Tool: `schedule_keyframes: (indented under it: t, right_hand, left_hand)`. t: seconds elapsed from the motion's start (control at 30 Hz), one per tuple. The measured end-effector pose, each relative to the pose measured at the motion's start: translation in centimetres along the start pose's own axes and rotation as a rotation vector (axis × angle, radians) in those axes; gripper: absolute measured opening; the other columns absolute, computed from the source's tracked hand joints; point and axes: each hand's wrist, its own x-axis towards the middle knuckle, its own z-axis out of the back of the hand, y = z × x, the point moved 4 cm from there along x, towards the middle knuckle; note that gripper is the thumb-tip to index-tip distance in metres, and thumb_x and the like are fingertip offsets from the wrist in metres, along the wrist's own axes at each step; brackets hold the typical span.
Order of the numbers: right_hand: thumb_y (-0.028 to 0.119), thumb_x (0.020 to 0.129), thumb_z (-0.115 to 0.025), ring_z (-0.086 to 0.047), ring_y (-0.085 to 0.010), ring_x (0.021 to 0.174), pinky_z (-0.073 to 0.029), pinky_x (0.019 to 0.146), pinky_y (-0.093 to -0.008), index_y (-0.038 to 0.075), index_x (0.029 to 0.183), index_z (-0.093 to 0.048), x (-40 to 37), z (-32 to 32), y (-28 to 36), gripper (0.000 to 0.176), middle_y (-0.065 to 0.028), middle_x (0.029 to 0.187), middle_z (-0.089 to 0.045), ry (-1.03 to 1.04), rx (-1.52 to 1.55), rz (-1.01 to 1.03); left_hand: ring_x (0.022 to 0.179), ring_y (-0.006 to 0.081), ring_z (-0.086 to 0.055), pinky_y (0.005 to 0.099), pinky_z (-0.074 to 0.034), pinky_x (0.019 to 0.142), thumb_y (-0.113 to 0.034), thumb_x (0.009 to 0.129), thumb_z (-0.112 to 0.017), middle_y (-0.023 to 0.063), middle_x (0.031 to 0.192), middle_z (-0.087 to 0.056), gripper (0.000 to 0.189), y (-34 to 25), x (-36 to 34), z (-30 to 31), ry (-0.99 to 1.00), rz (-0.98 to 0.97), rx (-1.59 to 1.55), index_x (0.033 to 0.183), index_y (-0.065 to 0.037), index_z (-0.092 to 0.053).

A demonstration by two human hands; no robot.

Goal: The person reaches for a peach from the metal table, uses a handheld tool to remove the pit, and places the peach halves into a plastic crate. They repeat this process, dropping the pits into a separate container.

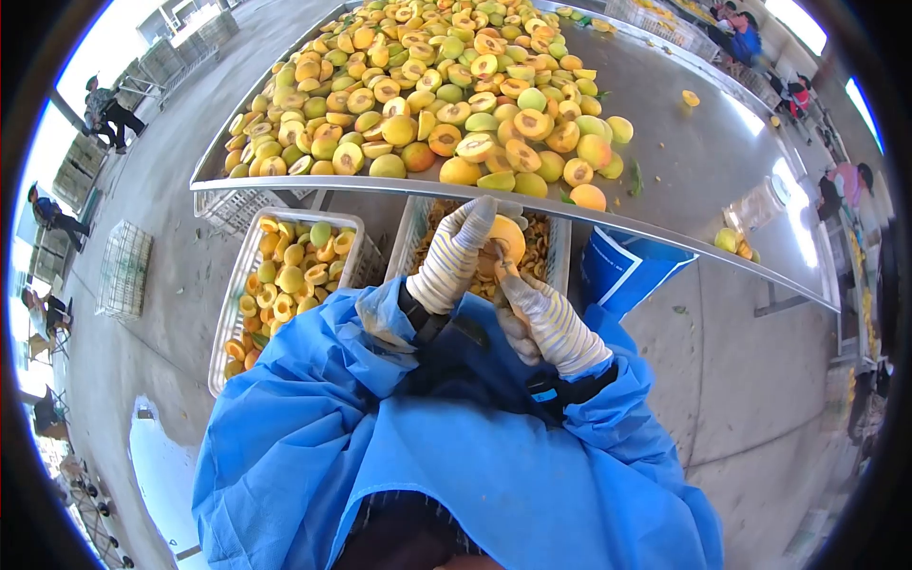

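Nothing legible here: no text, label, brand or number reads clearly anywhere in the frame. The closest candidate is the blue plastic bin (pixel 619 271) under the table edge, just right of centre. It carries white markings, but they are too warped and small to read as letters or figures.

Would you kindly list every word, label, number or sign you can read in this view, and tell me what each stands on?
No text can be read anywhere in this view.
On the blue bin under the metal table: a white mark, no legible letters.
On the black wrist strap at the right hand: a small blue patch, too small to read.
On the left hand and its fruit half: no print shows.
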Motion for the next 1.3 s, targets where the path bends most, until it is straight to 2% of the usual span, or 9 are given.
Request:
schedule_keyframes:
  t: [0.13, 0.23, 0.33, 0.6, 0.8, 0.9, 1.0, 1.17, 1.3]
  right_hand:
    - [0.059, 0.094, -0.054, -0.041, -0.0072, 0.039, -0.031, 0.035, -0.0221, 0.014, 0.093, -0.054, 0.1, -0.7, -0.5, 0.045, 0.0028, 0.06, -0.045, 0.165, 0.272, 0.009]
    - [0.058, 0.094, -0.054, -0.041, -0.0072, 0.039, -0.031, 0.035, -0.0223, 0.014, 0.091, -0.054, 0.0, -1.0, -0.3, 0.044, 0.0029, 0.059, -0.045, 0.069, 0.165, 0.022]
    - [0.058, 0.093, -0.056, -0.04, -0.008, 0.036, -0.031, 0.033, -0.0227, 0.013, 0.093, -0.055, 0.9, 0.0, -0.8, 0.045, 0.0023, 0.056, -0.045, -0.094, -0.176, 0.15]
    - [0.052, 0.096, -0.054, -0.038, -0.0068, 0.034, -0.03, 0.031, -0.0211, 0.014, 0.092, -0.056, 0.6, -0.5, -1.5, 0.038, 0.0033, 0.055, -0.044, 0.288, 0.522, -0.086]
    - [0.05, 0.097, -0.053, -0.035, -0.0061, 0.032, -0.03, 0.03, -0.0204, 0.013, 0.096, -0.057, 1.1, -0.5, -1.5, 0.038, 0.0035, 0.053, -0.042, 0.365, 0.633, -0.085]
    - [0.052, 0.097, -0.053, -0.035, -0.0059, 0.032, -0.03, 0.03, -0.0199, 0.012, 0.097, -0.057, 1.2, -0.4, -1.5, 0.04, 0.0034, 0.052, -0.042, 0.371, 0.624, -0.067]
    - [0.052, 0.097, -0.052, -0.035, -0.0058, 0.032, -0.03, 0.029, -0.0199, 0.01, 0.098, -0.058, -0.1, -2.6, -1.3, 0.042, 0.0029, 0.053, -0.043, 0.627, 0.589, -0.054]
    - [0.053, 0.096, -0.053, -0.037, -0.0078, 0.033, -0.032, 0.03, -0.0222, 0.007, 0.101, -0.057, 0.2, 0.3, 0.1, 0.046, 0.002, 0.054, -0.044, 0.421, 0.593, 0.147]
    - [0.052, 0.095, -0.057, -0.042, -0.0083, 0.038, -0.034, 0.034, -0.0227, 0.008, 0.106, -0.053, 0.4, 2.6, 1.0, 0.046, 0.0014, 0.058, -0.045, -0.217, -0.093, 0.248]
  left_hand:
    - [0.086, 0.0169, -0.068, 0.0305, -0.056, 0.076, -0.048, 0.092, -0.063, 0.0109, 0.101, -0.07, 0.049, -0.2, -0.2, -0.5, -0.003, -0.05, -0.032, 0.111, -0.003, -0.065]
    - [0.084, 0.0162, -0.068, 0.0301, -0.056, 0.074, -0.049, 0.091, -0.065, 0.0108, 0.098, -0.07, 0.049, 0.0, -0.1, -0.5, -0.069, -0.111, 0.043, 0.107, -0.003, -0.067]
    - [0.083, 0.0158, -0.068, 0.0295, -0.056, 0.074, -0.049, 0.091, -0.064, 0.0104, 0.095, -0.07, 0.049, 0.1, 0.6, -0.4, -0.032, 0.068, 0.227, 0.106, -0.002, -0.067]
    - [0.083, 0.0183, -0.068, 0.0314, -0.056, 0.076, -0.056, 0.091, -0.06, 0.0136, 0.097, -0.07, 0.059, 0.2, 0.5, -0.8, 0.094, 0.107, 0.029, 0.11, 0.0, -0.064]
    - [0.076, 0.0097, -0.065, 0.0204, -0.051, 0.069, -0.054, 0.092, -0.06, 0.0065, 0.09, -0.07, 0.055, 0.6, 0.9, -0.9, 0.024, 0.11, -0.039, 0.108, -0.002, -0.066]
    - [0.087, 0.0213, -0.068, 0.0316, -0.055, 0.078, -0.059, 0.09, -0.059, 0.0152, 0.099, -0.069, 0.062, 0.6, 1.0, -0.6, 0.06, 0.137, -0.026, 0.112, -0.002, -0.062]
    - [0.085, 0.0218, -0.068, 0.0317, -0.055, 0.078, -0.059, 0.091, -0.057, 0.0133, 0.099, -0.069, 0.061, 1.2, 0.6, -1.8, 0.088, 0.189, -0.249, 0.112, -0.002, -0.062]
    - [0.095, 0.0129, -0.065, 0.0266, -0.053, 0.083, -0.046, 0.091, -0.066, 0.0058, 0.101, -0.069, 0.047, 2.2, 2.6, 1.3, -0.052, 0.086, -0.3, 0.114, -0.005, -0.063]
    - [0.092, 0.0077, -0.061, 0.0217, -0.048, 0.082, -0.034, 0.094, -0.066, 0.0003, 0.1, -0.067, 0.037, 0.1, 2.8, 4.8, -0.292, -0.125, 0.012, 0.115, -0.003, -0.065]
